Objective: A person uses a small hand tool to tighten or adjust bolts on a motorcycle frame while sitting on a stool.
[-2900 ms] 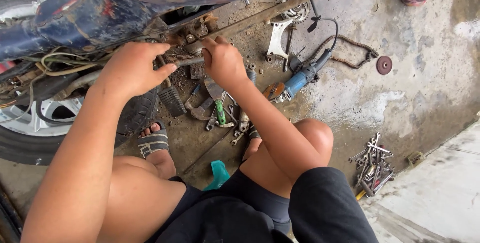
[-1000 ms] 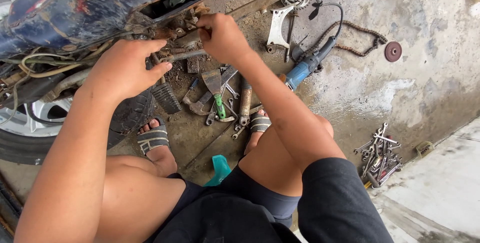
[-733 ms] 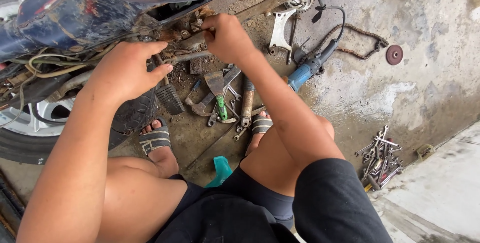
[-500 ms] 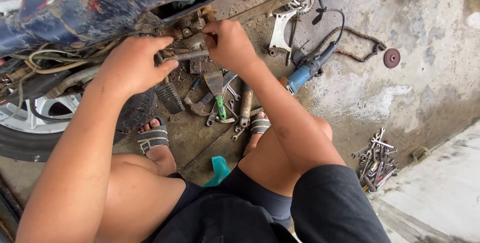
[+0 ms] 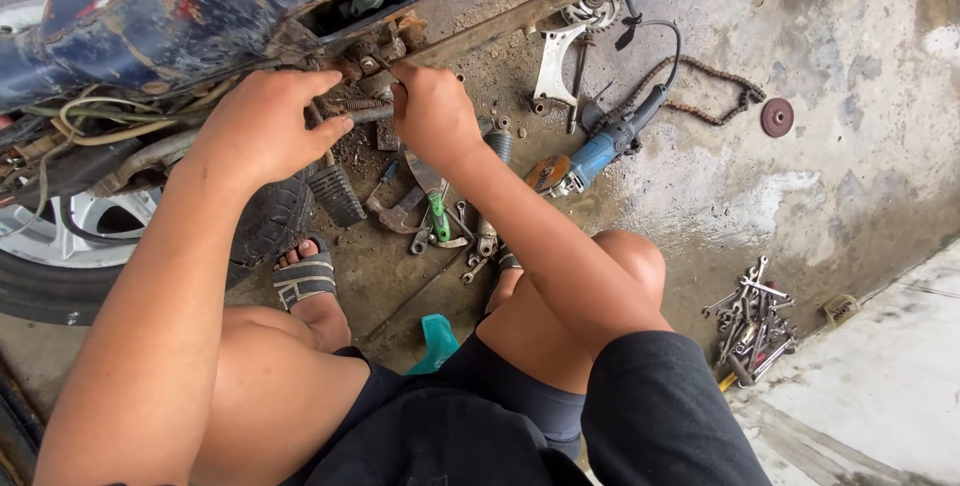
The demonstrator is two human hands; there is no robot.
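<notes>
The motorcycle frame [image 5: 470, 36] is rusty, grimy metal under a glossy blue painted body [image 5: 130, 41]. The concrete floor [image 5: 850, 176] looks rough and stained. The angle grinder [image 5: 600, 151] has blue plastic housing, and the wrenches [image 5: 750, 321] are dull steel.

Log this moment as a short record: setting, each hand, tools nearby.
Setting: person crouched on a concrete floor beside a dark blue motorbike
Left hand: gripping a rusty metal bar under the bike
Right hand: closed on rusty parts at the same spot; what it holds is hidden
Below hands: footpeg, green-handled tool
Right of hands: blue angle grinder, rusty chain, grinding disc
Far right: pile of wrenches
</notes>
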